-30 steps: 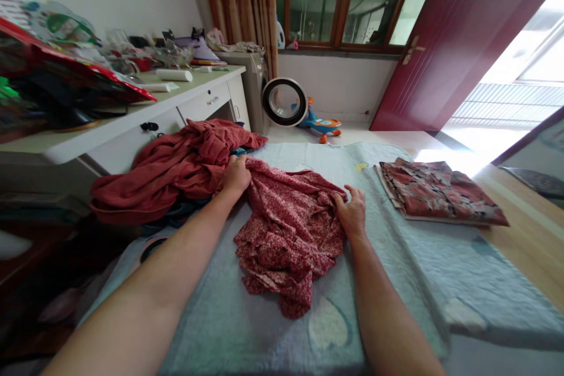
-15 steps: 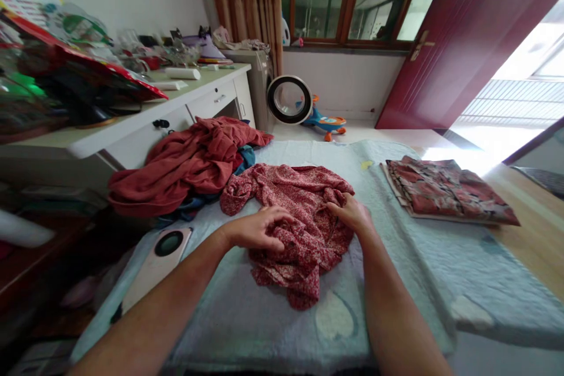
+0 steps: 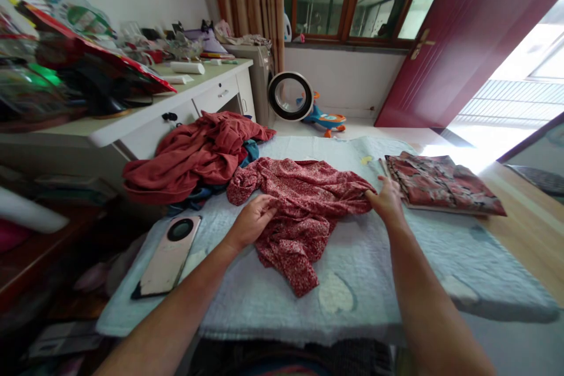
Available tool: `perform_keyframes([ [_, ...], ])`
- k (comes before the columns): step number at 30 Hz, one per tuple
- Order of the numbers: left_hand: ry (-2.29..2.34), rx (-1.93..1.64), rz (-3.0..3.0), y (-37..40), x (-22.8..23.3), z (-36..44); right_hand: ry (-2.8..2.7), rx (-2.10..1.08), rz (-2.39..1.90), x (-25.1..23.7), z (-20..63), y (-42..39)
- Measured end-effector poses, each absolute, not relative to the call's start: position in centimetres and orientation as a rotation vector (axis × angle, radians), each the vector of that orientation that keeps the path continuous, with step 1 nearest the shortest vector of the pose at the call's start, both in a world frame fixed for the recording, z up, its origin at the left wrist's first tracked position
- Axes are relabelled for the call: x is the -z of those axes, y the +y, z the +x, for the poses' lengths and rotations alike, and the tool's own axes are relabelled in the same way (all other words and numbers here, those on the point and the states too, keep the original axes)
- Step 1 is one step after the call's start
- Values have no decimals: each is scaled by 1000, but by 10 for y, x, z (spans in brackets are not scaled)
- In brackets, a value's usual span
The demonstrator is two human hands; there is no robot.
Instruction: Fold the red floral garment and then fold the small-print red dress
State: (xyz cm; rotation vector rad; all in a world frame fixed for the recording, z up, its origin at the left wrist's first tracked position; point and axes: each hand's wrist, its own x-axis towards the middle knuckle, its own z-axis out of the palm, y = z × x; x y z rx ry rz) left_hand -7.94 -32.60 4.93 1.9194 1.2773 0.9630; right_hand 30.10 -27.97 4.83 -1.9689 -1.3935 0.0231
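A crumpled red patterned shirt (image 3: 304,188) lies across the light blue cloth (image 3: 352,241) in front of me. My right hand (image 3: 390,202) pinches its right end between thumb and fingers and draws that part out to the side. At the shirt's left side, my left hand (image 3: 252,224) has its fingers curled together on the fabric. One narrow piece of the shirt, which looks like a sleeve, points toward me. Left of my left forearm lies a pale phone-like object (image 3: 170,258) with a round black part.
A pile of rust-red clothes (image 3: 189,158) lies at the back left, with blue fabric under it. Folded patterned fabric (image 3: 440,185) rests at the right. A cluttered white desk (image 3: 215,91) stands left, and a washing machine's open round door (image 3: 291,96) is beyond.
My right hand has moved right, stretching the shirt's right side outward. My left hand has shifted slightly left and up, its fingers now closed on the fabric.
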Motion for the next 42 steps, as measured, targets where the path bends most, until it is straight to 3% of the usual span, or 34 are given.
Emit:
perform_keyframes([
  [3,1285,-909,1916,-331,-49,-87,-1619,19,-1846,-50,274,-312],
  [7,1140,-810,1841,-344,-53,-80,-2039,-382,-1342,-54,224,-354],
  [12,854,-726,1880,-359,-64,-58,-2182,-646,-1112,-55,183,-370],
  [16,994,-777,2090,-359,-60,-67,-2270,-593,-1144,-64,197,-367],
  [19,1241,-609,2240,-356,-48,-86,-2228,-484,-1290,-75,237,-366],
  [22,1350,-410,2299,-354,-35,-99,-2153,-195,-1619,-80,281,-365],
  [26,1405,-432,2381,-350,-23,-96,-2055,206,-1966,-74,305,-369],
  [28,1404,-480,2401,-348,-21,-90,-2096,174,-1910,-67,291,-374],
  [33,1273,-627,2220,-347,-28,-80,-2336,-261,-1398,-46,225,-386],
  [42,1305,-893,1390,-354,-49,-114,-2203,-375,-1374,-44,229,-375],
])
